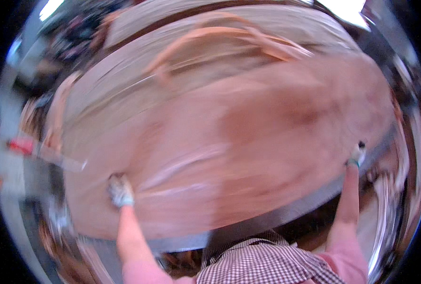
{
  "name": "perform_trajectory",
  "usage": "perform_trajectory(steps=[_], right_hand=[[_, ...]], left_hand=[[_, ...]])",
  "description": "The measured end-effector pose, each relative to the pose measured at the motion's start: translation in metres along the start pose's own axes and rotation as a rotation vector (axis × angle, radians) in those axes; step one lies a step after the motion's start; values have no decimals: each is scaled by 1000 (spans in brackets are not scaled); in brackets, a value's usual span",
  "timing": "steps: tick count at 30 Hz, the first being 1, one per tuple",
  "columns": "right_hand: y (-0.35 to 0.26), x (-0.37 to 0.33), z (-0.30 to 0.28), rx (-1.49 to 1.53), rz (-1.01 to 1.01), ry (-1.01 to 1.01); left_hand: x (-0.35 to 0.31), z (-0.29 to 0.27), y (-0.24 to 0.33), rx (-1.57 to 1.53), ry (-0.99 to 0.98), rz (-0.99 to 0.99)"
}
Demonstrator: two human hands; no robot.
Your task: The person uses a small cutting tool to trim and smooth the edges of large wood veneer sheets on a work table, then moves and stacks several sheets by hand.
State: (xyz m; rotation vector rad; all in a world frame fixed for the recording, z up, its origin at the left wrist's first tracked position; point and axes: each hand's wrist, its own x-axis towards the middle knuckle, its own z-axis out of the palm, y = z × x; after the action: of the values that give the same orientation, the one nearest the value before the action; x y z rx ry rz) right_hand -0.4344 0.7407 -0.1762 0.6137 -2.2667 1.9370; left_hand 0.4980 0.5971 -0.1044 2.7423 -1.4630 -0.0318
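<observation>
A wide pinkish-brown sheet (pixel 182 142), its material unclear in the blur, spreads over a large table. My left hand (pixel 121 190), in a white glove with dark fingertips, rests on its near left part. Pale creases run across the sheet to the right of that hand. Far out to the right, my right hand (pixel 358 153), gloved alike, is at the sheet's right side by the table edge. Motion smears the fingers of both hands, so their grip is unclear. Both arms are stretched wide apart.
The table's dark front edge (pixel 286 215) curves just ahead of my checked apron (pixel 262 262). Orange-brown curved strips (pixel 210 32) lie over greyish material at the far side. A red-ended clear object (pixel 21 146) is off to the left. Blurred clutter stands around the table.
</observation>
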Motion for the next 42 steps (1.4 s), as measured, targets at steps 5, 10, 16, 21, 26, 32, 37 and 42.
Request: perform_trajectory(steps=[5, 10, 16, 21, 26, 32, 37, 42], right_hand=[[-261, -313, 186, 243, 383, -1200], [-305, -444, 274, 238, 626, -1506], [-319, -475, 326, -467, 294, -1392], [-428, -609, 382, -445, -590, -1559], [-548, -805, 444, -132, -267, -1856], [-611, -1002, 528, -397, -1149, -1844], [-637, -1130, 582, -396, -1328, -1769], [-664, -1237, 614, -422, -1361, -1750]], left_hand=[[-3, 17, -72, 205, 110, -84], [6, -9, -89, 270, 55, 275], [91, -7, -187, -402, -29, 495], [212, -1, -285, -22, 211, 247], [310, 5, -362, -114, 123, 4], [386, 40, -425, -166, 318, 102], [383, 35, -410, -264, 465, 170], [385, 30, -414, -287, 426, 159]])
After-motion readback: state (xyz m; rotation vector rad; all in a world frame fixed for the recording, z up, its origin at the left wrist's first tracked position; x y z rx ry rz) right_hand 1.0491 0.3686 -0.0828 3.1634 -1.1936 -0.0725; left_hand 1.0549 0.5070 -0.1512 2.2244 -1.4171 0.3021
